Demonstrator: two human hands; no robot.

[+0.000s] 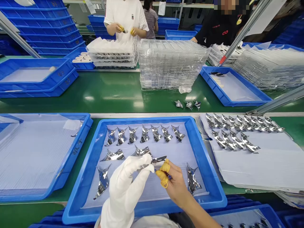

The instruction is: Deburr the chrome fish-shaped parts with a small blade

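My left hand point(129, 186), in a white glove, pinches a shiny chrome-plated part point(158, 160) between thumb and fingers above a blue tray. Close to the part's right end is my right hand point(173, 183), with yellow finger cots on thumb and finger. Its fingers close round a slim dark-blue tool point(169, 177), mostly hidden; its kind and tip cannot be made out. Below both hands lies the blue tray point(206, 177), lined with white sheets. A row of chrome parts point(144, 133) lies along its far side, with several more nearer, including one chrome part point(193, 179) at the right.
To the right, chrome parts point(234, 139) lie in rows on white sheets point(261, 167). Another blue tray point(80, 148) stands at the left. Across the green bench point(106, 91), clear plastic trays point(171, 63) are stacked. Two people stand opposite. A metal post point(247, 31) slants at the right.
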